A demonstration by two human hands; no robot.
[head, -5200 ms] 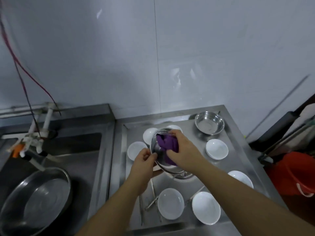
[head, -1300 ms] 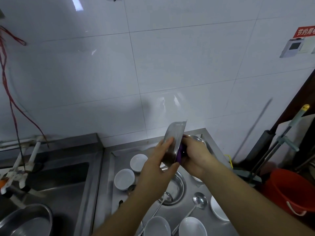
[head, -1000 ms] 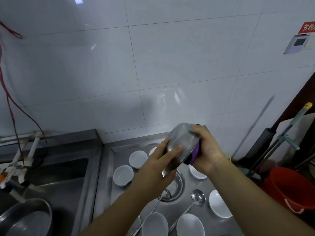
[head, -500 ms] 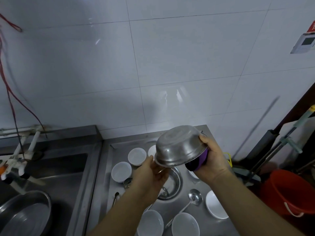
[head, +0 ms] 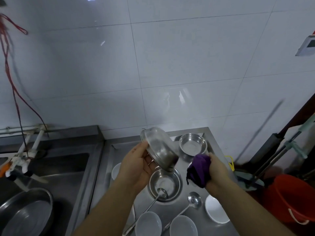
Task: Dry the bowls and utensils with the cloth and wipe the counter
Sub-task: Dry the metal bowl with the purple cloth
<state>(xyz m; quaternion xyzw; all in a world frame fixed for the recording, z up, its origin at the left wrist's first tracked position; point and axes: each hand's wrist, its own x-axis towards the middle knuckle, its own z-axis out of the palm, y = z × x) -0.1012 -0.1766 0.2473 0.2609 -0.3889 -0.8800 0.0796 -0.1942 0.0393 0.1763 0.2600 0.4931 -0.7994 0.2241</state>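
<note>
Steel bowl (head: 159, 149) is held up over the table's middle by the left hand (head: 136, 166), fingers curled on its rim, bowl tipped on edge w/ its outer side facing right and toward the camera. Right of it, apart, not touching, the right hand (head: 214, 171) has its fingers bunched around the purple cloth (head: 198, 168). Cloth sits just right of and a bit below the bowl, so the right hand is the one to close in. Below: another steel bowl (head: 164, 183) w/ a ladle (head: 144, 212) in it, on the table (head: 192, 184).

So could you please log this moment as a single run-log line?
phase: drying | left hand: holds tilted steel bowl | right hand: grips purple cloth, apart from bowl | counter: not yet wiped
</note>
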